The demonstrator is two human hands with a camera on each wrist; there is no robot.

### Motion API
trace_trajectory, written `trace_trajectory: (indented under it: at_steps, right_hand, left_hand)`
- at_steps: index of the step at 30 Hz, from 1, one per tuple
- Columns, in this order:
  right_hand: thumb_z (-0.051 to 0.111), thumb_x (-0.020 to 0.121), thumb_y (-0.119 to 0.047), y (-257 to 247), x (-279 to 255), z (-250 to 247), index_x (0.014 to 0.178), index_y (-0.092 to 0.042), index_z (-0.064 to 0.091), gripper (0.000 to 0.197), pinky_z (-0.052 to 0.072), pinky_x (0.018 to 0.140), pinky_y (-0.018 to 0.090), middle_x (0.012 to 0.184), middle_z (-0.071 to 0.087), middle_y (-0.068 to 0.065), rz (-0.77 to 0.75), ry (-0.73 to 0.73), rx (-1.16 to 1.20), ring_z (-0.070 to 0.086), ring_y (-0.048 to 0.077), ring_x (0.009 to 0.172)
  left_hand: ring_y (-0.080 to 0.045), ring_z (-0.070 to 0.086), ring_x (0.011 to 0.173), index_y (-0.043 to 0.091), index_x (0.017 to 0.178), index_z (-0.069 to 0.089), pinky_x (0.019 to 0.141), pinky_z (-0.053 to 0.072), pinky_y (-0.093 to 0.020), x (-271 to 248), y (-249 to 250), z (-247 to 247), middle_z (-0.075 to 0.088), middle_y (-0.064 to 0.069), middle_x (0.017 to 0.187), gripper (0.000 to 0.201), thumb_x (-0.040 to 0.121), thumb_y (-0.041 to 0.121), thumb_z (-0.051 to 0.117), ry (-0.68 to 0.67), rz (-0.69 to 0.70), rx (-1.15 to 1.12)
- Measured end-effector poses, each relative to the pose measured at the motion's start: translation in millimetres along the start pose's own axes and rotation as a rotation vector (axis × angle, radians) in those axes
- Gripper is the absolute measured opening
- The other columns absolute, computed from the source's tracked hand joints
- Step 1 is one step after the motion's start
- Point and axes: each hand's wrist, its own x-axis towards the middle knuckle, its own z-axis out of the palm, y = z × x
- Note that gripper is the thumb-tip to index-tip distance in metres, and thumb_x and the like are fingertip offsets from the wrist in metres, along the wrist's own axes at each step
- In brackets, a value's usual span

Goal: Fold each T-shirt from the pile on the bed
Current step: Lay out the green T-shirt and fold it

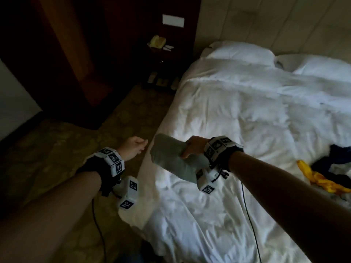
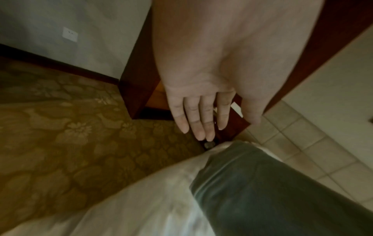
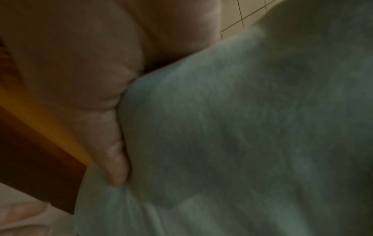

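My right hand point(image 1: 191, 148) grips a folded grey-green T-shirt point(image 1: 171, 156) and holds it in the air above the left edge of the bed point(image 1: 237, 114). The right wrist view is filled by that shirt point(image 3: 242, 127), with my thumb point(image 3: 113, 159) pressed on the cloth. My left hand point(image 1: 133, 147) hovers over the carpet just left of the shirt, holding nothing; its fingers point(image 2: 201, 118) are straight. The grey-green shirt point(image 2: 272, 191) also shows in the left wrist view. A pile of clothes point(image 1: 334, 166), dark blue and yellow, lies at the bed's right edge.
White rumpled duvet and two pillows point(image 1: 239, 52) cover the bed. A dark wooden nightstand with a telephone point(image 1: 157, 41) stands beside the headboard. Patterned carpet point(image 1: 66, 149) runs along the bed's left side, bounded by dark wooden furniture point(image 1: 57, 54).
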Motion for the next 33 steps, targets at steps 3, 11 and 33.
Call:
trace_trajectory:
  at_steps: [3,11,33]
  right_hand:
    - [0.072,0.081,-0.029,-73,-14,-57,0.129,-0.008,0.056,0.055,0.042,0.096,0.032,0.128,0.057,0.009,-0.072,0.094,0.074,0.053,0.027,0.118]
    - [0.07,0.083,-0.027,-271,-42,-161,0.117,0.0,0.062,0.045,0.046,0.098,0.038,0.118,0.063,0.016,-0.372,0.27,0.303,0.058,0.033,0.113]
    - [0.056,0.093,-0.016,-766,-142,-117,0.127,0.001,0.054,0.038,0.057,0.082,0.035,0.116,0.064,0.017,-1.238,-0.449,0.657,0.066,0.025,0.094]
  left_hand:
    - [-0.021,0.051,0.099,0.002,0.13,0.048,0.07,0.041,-0.026,-17,41,-79,0.057,-0.014,0.118,0.043,0.1,0.032,0.042,0.076,0.012,-0.04]
    - [-0.019,0.053,0.108,0.012,0.11,0.059,0.091,0.043,-0.034,-76,104,-276,0.061,-0.005,0.114,0.05,0.094,0.055,0.04,0.329,0.059,-0.167]
    - [-0.019,0.064,0.109,0.014,0.127,0.057,0.09,0.051,-0.034,-314,63,-617,0.066,-0.006,0.121,0.04,0.093,0.033,0.054,0.812,0.589,-0.764]
